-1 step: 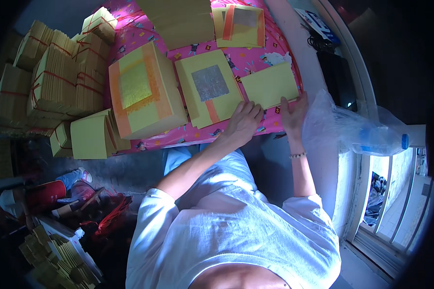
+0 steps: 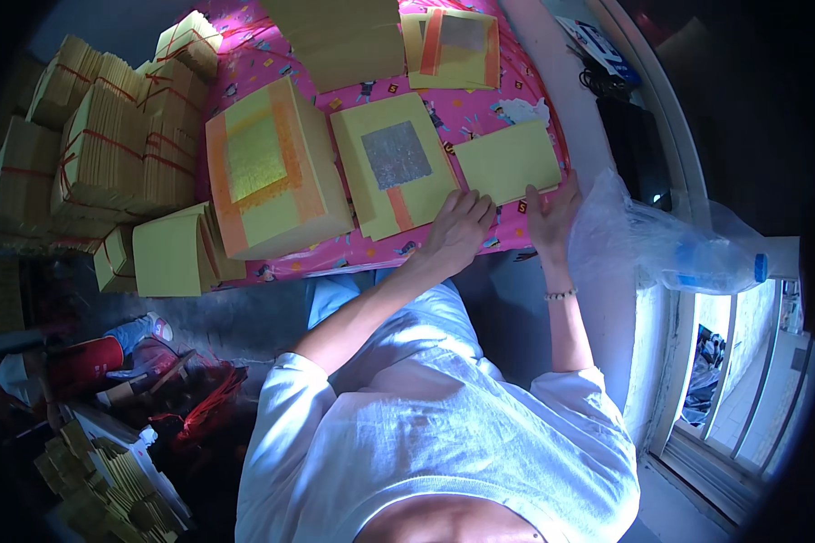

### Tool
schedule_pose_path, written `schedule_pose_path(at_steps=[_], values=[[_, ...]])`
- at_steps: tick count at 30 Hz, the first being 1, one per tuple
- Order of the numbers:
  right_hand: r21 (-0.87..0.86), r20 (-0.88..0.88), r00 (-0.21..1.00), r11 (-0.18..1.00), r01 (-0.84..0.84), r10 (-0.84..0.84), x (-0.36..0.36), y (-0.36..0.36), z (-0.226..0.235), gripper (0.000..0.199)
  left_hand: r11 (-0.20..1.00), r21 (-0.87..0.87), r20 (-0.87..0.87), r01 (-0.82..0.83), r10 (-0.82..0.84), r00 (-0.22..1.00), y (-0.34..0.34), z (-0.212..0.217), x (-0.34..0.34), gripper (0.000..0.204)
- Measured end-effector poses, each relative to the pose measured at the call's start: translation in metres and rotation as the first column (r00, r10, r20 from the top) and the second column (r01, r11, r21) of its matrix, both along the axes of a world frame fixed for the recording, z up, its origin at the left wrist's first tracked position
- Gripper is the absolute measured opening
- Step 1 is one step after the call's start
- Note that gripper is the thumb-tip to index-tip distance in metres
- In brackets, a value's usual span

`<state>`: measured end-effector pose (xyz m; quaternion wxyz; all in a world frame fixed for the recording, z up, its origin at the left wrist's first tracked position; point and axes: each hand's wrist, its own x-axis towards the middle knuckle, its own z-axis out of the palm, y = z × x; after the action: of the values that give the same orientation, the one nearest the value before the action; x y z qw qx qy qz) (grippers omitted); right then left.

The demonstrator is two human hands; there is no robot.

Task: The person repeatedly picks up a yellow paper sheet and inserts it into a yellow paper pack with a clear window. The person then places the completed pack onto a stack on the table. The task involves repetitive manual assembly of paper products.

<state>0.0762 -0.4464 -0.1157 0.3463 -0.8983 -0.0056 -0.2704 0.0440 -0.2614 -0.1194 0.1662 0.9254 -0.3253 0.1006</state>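
A pale yellow folded paper sheet lies at the right of the pink patterned cloth. At its near left corner, my left hand has its bent fingers close together on the edge. My right hand is at the near right corner, thumb at the front edge and fingers apart from it along the side. Left of the sheet sits a stack of yellow joss paper with a silver square and an orange stripe. Farther left stands a thick block of joss paper with a gold square and orange bands.
Bundles of yellow paper tied with red string are piled at the left. More yellow paper lies at the back. A clear plastic bag with a blue-capped bottle hangs at the right beside a barred window. Red strings lie at lower left.
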Motion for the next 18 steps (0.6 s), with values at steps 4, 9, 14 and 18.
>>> schedule_pose_path(at_steps=[4,9,14,18], values=[[-0.402,0.084,0.992,0.914,-0.052,0.093,-0.014,0.012,0.041,0.046,0.998,-0.062,-0.007,-0.005,0.004,1.000,0.001,0.000,-0.002,0.056],[-0.339,-0.138,0.966,0.907,-0.252,0.217,-0.006,0.011,0.010,0.034,0.997,-0.077,-0.028,0.009,-0.011,1.000,0.006,0.005,-0.004,0.055],[-0.419,-0.131,0.978,0.885,-0.204,0.163,-0.007,0.017,0.003,0.033,0.979,-0.200,-0.027,0.026,-0.033,0.999,0.020,0.008,-0.016,0.052],[-0.415,-0.093,0.980,0.887,-0.199,0.176,-0.005,0.016,0.013,0.032,0.938,-0.343,-0.077,-0.056,0.031,0.996,0.055,0.019,-0.039,0.049]])
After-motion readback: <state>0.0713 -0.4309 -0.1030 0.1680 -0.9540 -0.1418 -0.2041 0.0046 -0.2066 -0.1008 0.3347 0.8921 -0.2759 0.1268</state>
